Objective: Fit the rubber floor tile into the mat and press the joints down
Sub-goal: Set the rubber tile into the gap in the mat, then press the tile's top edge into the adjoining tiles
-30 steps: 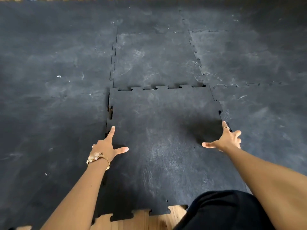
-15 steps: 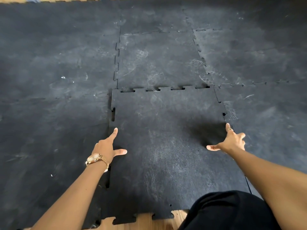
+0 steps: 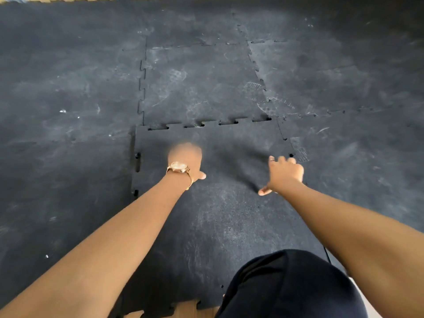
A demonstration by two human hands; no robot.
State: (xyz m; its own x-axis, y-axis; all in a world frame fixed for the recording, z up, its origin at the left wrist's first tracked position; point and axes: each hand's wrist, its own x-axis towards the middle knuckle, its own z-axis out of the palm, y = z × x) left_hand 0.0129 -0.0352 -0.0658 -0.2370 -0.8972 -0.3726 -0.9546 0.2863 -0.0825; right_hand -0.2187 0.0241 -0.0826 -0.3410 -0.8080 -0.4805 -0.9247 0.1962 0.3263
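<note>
A black rubber floor tile [image 3: 220, 216] with puzzle-tooth edges lies in the gap of the dark mat [image 3: 68, 92]. Small gaps show along its far joint [image 3: 206, 125] and its left joint [image 3: 137, 161]. My left hand [image 3: 185, 160], with a gold watch on the wrist, is over the tile's far-left part; it is blurred, so its fingers are hard to read. My right hand [image 3: 283, 174] rests on the tile close to its right joint, fingers apart and thumb stretched inward, holding nothing.
Fitted mat tiles stretch away on the left, far side and right. Bare wooden floor [image 3: 190, 308] shows at the tile's near edge. My dark-clothed knee [image 3: 291, 285] rests on the tile's near right part.
Both hands have moved forward and inward from the tile's side edges, the left one fast and blurred. The tile lies closer to its neighbours; the left-side gap has narrowed.
</note>
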